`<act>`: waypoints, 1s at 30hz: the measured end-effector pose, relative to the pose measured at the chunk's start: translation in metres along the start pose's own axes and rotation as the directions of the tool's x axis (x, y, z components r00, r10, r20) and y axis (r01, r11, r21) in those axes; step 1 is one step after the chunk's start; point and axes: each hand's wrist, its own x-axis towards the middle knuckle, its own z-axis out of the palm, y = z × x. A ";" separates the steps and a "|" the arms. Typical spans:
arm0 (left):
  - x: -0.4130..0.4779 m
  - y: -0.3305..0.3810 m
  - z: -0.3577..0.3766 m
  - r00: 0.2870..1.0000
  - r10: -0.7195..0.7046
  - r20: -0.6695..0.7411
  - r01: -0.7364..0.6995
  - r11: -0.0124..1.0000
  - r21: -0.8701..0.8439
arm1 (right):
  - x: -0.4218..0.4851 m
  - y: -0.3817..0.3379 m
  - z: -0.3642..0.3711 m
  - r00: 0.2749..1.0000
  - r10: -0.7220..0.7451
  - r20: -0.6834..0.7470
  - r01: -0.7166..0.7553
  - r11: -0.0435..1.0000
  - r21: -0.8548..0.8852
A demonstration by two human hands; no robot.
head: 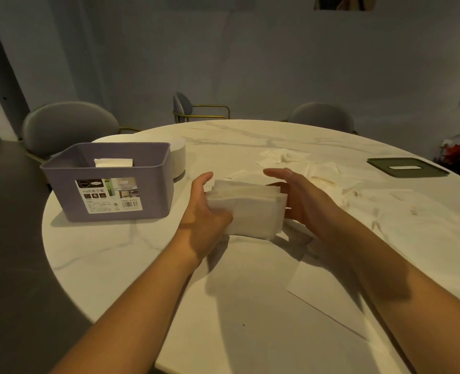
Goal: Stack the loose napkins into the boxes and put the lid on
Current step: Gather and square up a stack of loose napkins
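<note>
A stack of white napkins (250, 209) is held just above the table between both hands. My left hand (203, 211) grips its left end, thumb over the near edge. My right hand (301, 195) holds the right end with fingers curved round it. A purple open box (110, 182) with a printed label stands to the left, some napkins inside it. A dark green lid (407, 166) with a slot lies at the far right. Loose napkins (304, 166) are scattered beyond and to the right of my hands.
The round marble table (110, 255) carries a white round container (179, 157) behind the purple box. Flat napkin sheets (323, 284) lie near the front edge. Grey chairs (69, 125) stand around the far side.
</note>
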 end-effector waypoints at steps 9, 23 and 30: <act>0.001 -0.002 -0.003 0.998 -0.043 -0.054 0.036 0.993 -0.112 | -0.001 0.021 -0.002 0.992 -0.123 0.007 0.120 0.952 -0.282; -0.001 0.003 0.001 0.999 -0.021 -0.038 0.018 0.996 -0.087 | 0.000 0.025 0.011 0.961 -0.274 -0.020 0.265 0.943 -0.199; 0.000 0.004 0.005 0.995 -0.003 -0.102 -0.008 0.994 -0.109 | 0.005 0.023 0.013 0.942 -0.333 -0.037 0.323 0.932 -0.167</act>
